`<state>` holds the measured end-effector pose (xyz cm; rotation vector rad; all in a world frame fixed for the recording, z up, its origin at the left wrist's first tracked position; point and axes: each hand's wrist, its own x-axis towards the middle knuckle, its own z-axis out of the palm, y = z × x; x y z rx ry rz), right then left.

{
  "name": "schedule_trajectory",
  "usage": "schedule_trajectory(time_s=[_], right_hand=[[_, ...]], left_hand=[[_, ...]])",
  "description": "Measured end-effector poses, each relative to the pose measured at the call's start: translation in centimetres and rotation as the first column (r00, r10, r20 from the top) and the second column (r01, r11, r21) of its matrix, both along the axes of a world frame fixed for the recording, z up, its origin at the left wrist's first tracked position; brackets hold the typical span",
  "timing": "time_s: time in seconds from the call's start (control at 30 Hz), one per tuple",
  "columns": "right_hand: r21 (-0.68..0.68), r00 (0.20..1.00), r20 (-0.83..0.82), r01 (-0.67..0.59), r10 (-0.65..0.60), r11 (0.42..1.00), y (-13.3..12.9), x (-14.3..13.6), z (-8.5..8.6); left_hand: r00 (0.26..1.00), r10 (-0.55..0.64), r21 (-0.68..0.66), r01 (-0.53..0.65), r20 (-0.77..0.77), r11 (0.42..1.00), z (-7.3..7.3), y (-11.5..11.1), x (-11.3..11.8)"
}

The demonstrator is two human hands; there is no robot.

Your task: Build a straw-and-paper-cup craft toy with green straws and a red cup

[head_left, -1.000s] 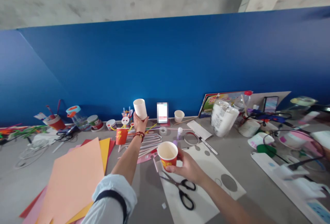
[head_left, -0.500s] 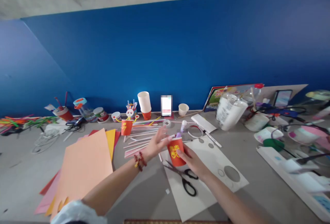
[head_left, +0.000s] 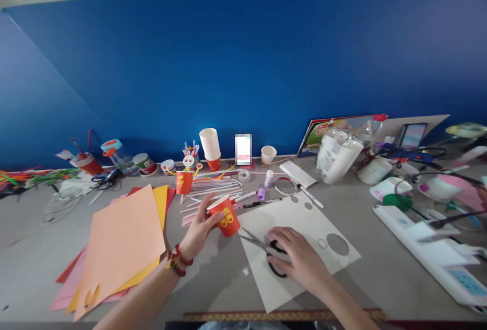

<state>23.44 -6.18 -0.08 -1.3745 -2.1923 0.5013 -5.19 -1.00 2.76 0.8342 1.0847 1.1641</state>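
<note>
My left hand [head_left: 201, 228] is closed round a red paper cup [head_left: 227, 221] with yellow lettering and hearts. The cup is tilted, its open mouth toward the upper left. Over a sheet of white paper [head_left: 262, 289], my right hand [head_left: 299, 259] has its fingers and thumb curled on the black handles of a pair of scissors [head_left: 279, 269]. The scissors lie on the paper, blades pointing left toward the cup. Round holes are cut in the paper's right side, with a small ring shape [head_left: 322, 244] beside the largest.
Orange, yellow and pink paper sheets [head_left: 125, 239] are stacked at left. Behind stand a rabbit-decorated red cup [head_left: 184, 183], white stacked cups [head_left: 210, 143] and paper straws [head_left: 216, 186]. A glue stick [head_left: 268, 179] and tape roll [head_left: 286, 186] lie beyond the paper; a power strip [head_left: 426, 259] lies right.
The red cup has passed from my right hand to my left and moved left. My right hand has come down onto the scissors' handles.
</note>
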Motion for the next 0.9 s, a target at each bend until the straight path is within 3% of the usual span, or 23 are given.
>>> schedule_trajectory(time_s=[0.1,0.17,0.3,0.5,0.67,0.77,0.9], right_hand=[[0.01,0.993,0.12,-0.012,0.011,1.0,-0.9,-0.2,-0.5],[0.02,0.989,0.151,-0.001,-0.002,1.0,-1.2,-0.7,-0.4],[0.033,0.98,0.198,-0.004,-0.003,0.999,-1.2,-1.5,0.2],[0.09,0.972,0.229,0.029,-0.049,0.996,-1.0,-2.0,0.0],[0.161,0.955,0.254,0.112,-0.151,0.981,0.1,-0.1,0.1],[0.219,0.929,0.306,0.146,-0.21,0.965,0.9,2.2,0.4],[0.315,0.875,0.362,0.211,-0.323,0.925,1.5,6.0,0.3]], left_hand=[[0.986,-0.074,-0.076,0.086,0.15,0.993,-0.9,0.3,1.2],[0.985,-0.056,-0.097,0.072,0.164,0.993,-1.5,0.8,2.2],[0.999,0.032,-0.084,-0.03,0.028,0.996,-2.0,1.7,2.7],[0.962,0.104,0.082,-0.085,-0.254,0.993,-1.2,1.6,0.3],[0.97,0.118,0.183,-0.08,-0.21,0.98,-0.2,0.8,-0.4],[0.994,0.018,0.141,-0.003,-0.106,0.99,-0.1,0.1,0.3],[0.975,-0.215,0.068,0.212,0.054,0.975,-1.4,-0.4,2.3]])
